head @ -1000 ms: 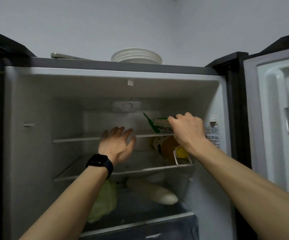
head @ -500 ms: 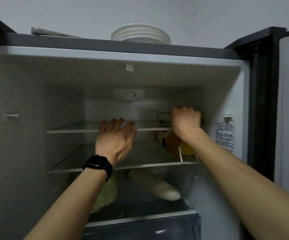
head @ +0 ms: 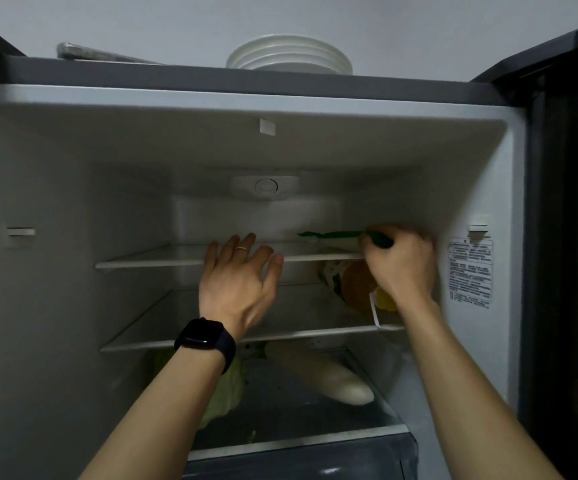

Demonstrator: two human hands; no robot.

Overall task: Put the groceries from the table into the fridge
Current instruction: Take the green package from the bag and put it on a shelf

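While reaching into the fridge (head: 72,306), grips the green-edged packet (head: 332,236) on the top shelf (head: 149,262), far right, with the right hand (head: 401,263); holds the left hand (head: 237,284) spread before that shelf's edge.

counts: 1 fridge (head: 72,202). 2 hands: left hand (head: 237,282), right hand (head: 400,261). 2 glass shelves: top shelf (head: 149,262), middle shelf (head: 135,344). groceries inside: 1 green-edged packet (head: 332,237), 1 orange bag (head: 353,285), 1 white radish (head: 325,379), 1 cabbage (head: 225,396). 1 plate stack (head: 289,57), plate count unclear. 1 watch (head: 204,336), 1 ring (head: 240,249).
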